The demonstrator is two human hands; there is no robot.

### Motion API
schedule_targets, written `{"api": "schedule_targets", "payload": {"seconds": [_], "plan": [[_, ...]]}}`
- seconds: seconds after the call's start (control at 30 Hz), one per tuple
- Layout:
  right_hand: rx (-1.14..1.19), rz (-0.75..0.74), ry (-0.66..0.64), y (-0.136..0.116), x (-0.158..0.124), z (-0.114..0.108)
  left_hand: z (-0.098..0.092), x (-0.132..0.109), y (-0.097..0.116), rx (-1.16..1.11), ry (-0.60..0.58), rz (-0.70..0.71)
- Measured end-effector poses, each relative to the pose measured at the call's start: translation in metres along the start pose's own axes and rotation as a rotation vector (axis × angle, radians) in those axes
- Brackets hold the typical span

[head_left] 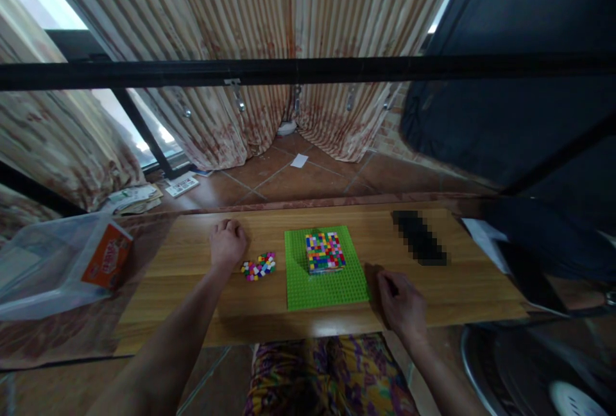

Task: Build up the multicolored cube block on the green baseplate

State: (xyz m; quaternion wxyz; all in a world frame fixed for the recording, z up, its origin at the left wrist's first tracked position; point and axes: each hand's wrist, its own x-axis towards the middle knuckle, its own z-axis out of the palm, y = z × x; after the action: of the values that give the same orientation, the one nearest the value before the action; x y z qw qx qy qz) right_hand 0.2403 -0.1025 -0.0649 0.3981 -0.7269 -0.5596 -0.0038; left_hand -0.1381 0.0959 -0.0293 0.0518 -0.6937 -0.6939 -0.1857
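Note:
A green studded baseplate [327, 294] lies on the wooden table [168, 287]. On it sits a square block built of small multicoloured bricks [326, 251], its top a mosaic of many colours. Left of the plate is a loose pile of small coloured bricks [258, 266]. My left hand [228, 242] rests on the table just beyond and left of that pile, fingers curled in, with no object showing. My right hand [403, 303] rests at the right of the plate in a loose fist, nothing visible in it.
A dark pixelated object [419, 238] lies on the table's right side. A clear plastic bin [58, 262] with an orange label stands at the left. A black metal bar [308, 72] crosses ahead, before the curtains [250, 11]. Someone's arm [590, 299] shows at the right.

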Motion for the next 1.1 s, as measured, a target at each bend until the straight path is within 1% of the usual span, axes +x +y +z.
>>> {"api": "schedule_targets", "payload": {"seconds": [0.23,0.43,0.67,0.83,0.97,1.1], "plan": [[0.008,0.015,-0.006,0.001,-0.0002,-0.0005,0.0038,-0.0003,-0.0049,-0.048,0.012,0.024],[-0.014,-0.008,0.002,0.0034,0.0004,0.0002,0.0042,-0.0021,-0.0057,-0.056,0.023,0.041],[-0.059,-0.055,0.003,0.0021,0.0006,0.0,0.0053,-0.0019,-0.0051,-0.059,0.034,0.028],[-0.098,-0.047,-0.019,0.0007,-0.0002,-0.0014,0.0054,-0.0013,-0.0049,-0.079,0.032,0.03],[-0.107,-0.072,-0.03,0.003,-0.0014,-0.0017,0.0048,-0.0021,-0.0052,-0.101,0.027,0.033],[-0.113,-0.086,-0.067,0.0043,-0.0021,-0.004,0.0041,-0.0029,-0.0045,-0.105,0.021,0.026]]}}
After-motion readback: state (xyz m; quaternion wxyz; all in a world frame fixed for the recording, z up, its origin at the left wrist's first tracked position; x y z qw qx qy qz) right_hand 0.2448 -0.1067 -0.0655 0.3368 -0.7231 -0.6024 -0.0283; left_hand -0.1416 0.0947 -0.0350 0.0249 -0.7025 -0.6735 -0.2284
